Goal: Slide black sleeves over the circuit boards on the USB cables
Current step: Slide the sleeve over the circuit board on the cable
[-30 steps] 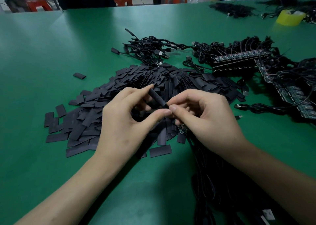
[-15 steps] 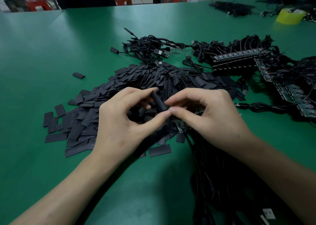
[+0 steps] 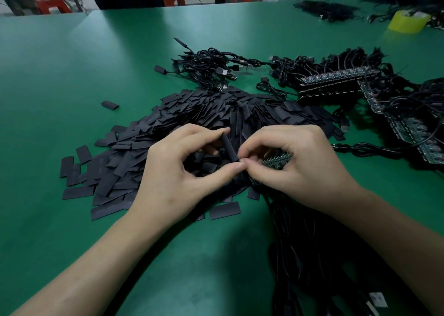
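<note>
Pinching a short black tubular sleeve (image 3: 229, 149) in the left hand (image 3: 173, 179), forefinger at its upper end and thumb at its lower end, low over the near edge of a heap of flat black sleeves (image 3: 192, 123) on the green table (image 3: 72, 63). Held that sleeve tilted, long axis running from the upper end at the far left down to the lower end at the near right, lower mouth pointing toward the right hand (image 3: 300, 167). Curled the other left fingers behind the tube, grip narrow and closed on it.

Pressed right thumb and forefinger tip to tip against the left thumb, right at the sleeve's lower mouth; could not tell what sat between those tips. Gripped a small green circuit board (image 3: 276, 160) inside the curled right fingers, long axis roughly left to right, left end aimed at the sleeve, board showing outside the tube.

Had a thick bundle of black cables (image 3: 312, 243) running from beneath the right hand toward the near edge of view.

Noted beyond the heap a tangle of black USB cables (image 3: 211, 68), and just right of it rows of wired circuit boards (image 3: 336, 78). Noted one stray flat sleeve (image 3: 109, 104) lying apart at the left, and a roll of yellow tape (image 3: 408, 21) far off at the right.
</note>
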`<state>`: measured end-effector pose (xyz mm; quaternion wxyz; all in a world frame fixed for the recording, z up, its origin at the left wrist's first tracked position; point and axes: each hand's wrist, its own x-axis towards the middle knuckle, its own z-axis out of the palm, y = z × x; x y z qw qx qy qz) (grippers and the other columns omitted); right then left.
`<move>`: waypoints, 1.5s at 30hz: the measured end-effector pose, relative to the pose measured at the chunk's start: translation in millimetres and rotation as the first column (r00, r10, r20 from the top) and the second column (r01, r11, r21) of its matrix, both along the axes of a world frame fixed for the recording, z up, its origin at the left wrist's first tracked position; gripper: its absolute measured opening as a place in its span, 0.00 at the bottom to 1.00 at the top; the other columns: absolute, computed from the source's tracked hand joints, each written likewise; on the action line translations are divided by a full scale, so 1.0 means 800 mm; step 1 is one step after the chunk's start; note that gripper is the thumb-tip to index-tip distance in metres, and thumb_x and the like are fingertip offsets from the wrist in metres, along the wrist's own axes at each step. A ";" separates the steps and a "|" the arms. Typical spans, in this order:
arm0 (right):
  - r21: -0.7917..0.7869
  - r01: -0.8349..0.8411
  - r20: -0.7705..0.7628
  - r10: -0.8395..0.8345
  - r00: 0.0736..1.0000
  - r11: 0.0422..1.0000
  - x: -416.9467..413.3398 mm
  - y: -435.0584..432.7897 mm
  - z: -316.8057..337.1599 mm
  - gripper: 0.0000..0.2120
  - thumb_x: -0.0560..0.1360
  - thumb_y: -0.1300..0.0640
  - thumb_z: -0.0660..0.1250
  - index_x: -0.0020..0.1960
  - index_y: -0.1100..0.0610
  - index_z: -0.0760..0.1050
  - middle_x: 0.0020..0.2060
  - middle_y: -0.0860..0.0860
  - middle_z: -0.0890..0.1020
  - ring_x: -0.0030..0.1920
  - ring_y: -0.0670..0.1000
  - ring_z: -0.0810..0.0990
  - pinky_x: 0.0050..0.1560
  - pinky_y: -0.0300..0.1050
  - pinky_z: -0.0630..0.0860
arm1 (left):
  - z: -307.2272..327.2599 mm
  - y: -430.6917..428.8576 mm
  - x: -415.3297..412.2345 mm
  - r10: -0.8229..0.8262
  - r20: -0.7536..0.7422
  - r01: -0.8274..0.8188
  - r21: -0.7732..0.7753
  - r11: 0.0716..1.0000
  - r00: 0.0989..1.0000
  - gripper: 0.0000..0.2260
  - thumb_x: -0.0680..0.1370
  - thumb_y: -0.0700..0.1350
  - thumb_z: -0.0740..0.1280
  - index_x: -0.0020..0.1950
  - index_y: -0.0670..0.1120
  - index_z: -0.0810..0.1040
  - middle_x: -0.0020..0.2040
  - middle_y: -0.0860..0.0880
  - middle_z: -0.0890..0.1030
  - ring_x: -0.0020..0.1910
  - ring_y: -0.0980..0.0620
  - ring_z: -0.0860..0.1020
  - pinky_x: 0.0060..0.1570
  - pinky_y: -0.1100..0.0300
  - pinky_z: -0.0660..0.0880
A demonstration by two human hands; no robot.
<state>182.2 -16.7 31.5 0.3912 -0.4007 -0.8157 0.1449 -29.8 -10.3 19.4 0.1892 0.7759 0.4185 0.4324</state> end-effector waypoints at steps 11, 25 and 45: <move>-0.110 0.042 -0.061 -0.049 0.997 0.993 -0.003 -0.002 0.001 0.07 0.71 0.63 0.74 0.42 0.51 0.83 0.32 0.47 0.80 0.35 0.50 0.79 0.34 0.37 0.73 | -0.007 0.000 0.004 0.072 0.172 -0.055 -0.101 0.993 0.982 0.23 0.67 0.57 0.81 0.58 0.51 0.84 0.46 0.54 0.85 0.49 0.54 0.85 0.54 0.63 0.79; -0.229 0.083 -0.079 -0.103 0.991 0.970 -0.005 -0.001 -0.005 0.06 0.76 0.59 0.73 0.45 0.49 0.85 0.35 0.48 0.83 0.37 0.49 0.81 0.39 0.48 0.77 | -0.004 0.000 0.003 0.139 0.173 -0.122 -0.108 0.987 0.975 0.20 0.68 0.53 0.81 0.57 0.49 0.85 0.46 0.56 0.86 0.47 0.59 0.85 0.53 0.64 0.80; -0.098 0.143 0.357 -0.099 0.929 0.985 0.025 0.013 0.007 0.13 0.78 0.41 0.63 0.55 0.45 0.80 0.48 0.39 0.80 0.53 0.44 0.76 0.54 0.52 0.76 | -0.011 0.017 -0.011 0.270 0.480 -0.189 -0.212 0.959 0.834 0.18 0.72 0.48 0.80 0.60 0.45 0.84 0.47 0.51 0.87 0.48 0.55 0.85 0.54 0.64 0.80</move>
